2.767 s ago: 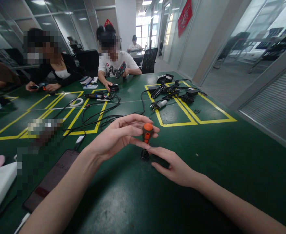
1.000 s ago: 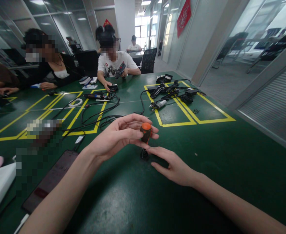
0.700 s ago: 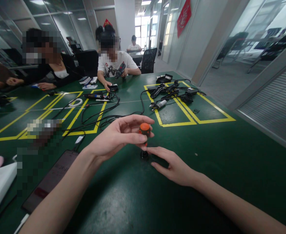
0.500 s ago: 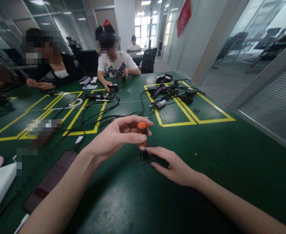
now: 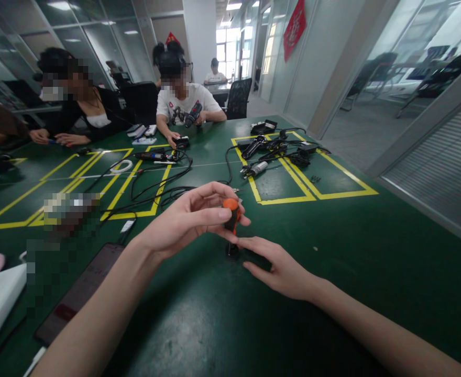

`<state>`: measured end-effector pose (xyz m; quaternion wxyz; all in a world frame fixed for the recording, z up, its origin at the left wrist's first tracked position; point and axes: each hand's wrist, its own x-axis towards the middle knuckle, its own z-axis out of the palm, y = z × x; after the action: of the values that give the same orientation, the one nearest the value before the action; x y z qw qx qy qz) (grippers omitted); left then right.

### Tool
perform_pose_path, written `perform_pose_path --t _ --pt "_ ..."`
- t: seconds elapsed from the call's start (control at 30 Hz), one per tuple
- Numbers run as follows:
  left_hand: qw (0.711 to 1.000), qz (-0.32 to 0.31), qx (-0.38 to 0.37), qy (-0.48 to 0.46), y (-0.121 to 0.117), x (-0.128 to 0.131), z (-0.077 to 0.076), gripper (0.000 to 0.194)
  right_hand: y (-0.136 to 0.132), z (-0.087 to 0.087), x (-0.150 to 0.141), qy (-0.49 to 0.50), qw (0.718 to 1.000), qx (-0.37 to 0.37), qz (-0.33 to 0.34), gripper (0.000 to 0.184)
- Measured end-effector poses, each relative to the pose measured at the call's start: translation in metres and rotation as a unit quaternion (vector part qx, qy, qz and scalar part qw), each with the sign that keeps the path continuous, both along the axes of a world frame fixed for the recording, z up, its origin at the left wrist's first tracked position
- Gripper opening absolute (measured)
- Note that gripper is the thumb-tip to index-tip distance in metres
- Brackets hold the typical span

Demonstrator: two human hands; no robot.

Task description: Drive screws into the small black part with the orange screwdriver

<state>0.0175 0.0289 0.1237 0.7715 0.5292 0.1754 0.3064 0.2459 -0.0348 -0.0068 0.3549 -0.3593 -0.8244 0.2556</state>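
My left hand (image 5: pixel 193 217) is closed around the orange and black handle of a short screwdriver (image 5: pixel 230 205), which stands nearly upright. Under it, on the green table, sits a small round black part (image 5: pixel 232 252). The screwdriver's tip meets this part, though the exact contact is too small to make out. My right hand (image 5: pixel 283 269) rests just to the right, index finger stretched towards the bottom of the screwdriver and thumb held apart from it. Whether that fingertip touches the shaft or the black part, I cannot tell.
A dark phone (image 5: pixel 83 290) on a cable and a white box (image 5: pixel 0 301) lie at left. Power tools with black cables (image 5: pixel 281 149) occupy yellow-taped areas farther back. Across the table, a person in a white shirt (image 5: pixel 201 99) holds a power drill (image 5: pixel 193 114); another person sits left.
My left fingers have shifted around the screwdriver handle, and the handle has turned and tilted slightly. My right hand stays in nearly the same place.
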Motion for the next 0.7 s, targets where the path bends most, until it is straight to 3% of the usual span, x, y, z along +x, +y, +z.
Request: perform_pose_path --t 0.23,0.57,0.7 --pt "1.000 -0.013 0.002 0.010 0.0004 -0.0002 0.0009 0.021 0.0000 -0.0009 -0.0003 -0.002 1.000 0.006 -0.002 0.049" --pt "1.000 -0.002 -0.011 0.002 0.0007 0.0001 0.0012 0.010 0.0004 -0.0015 0.0005 0.008 1.000 -0.004 0.002 0.050" --pt "1.000 0.015 0.005 0.011 0.0019 -0.0012 0.0004 0.019 0.0005 -0.0012 0.0005 0.004 1.000 -0.002 0.001 0.049"
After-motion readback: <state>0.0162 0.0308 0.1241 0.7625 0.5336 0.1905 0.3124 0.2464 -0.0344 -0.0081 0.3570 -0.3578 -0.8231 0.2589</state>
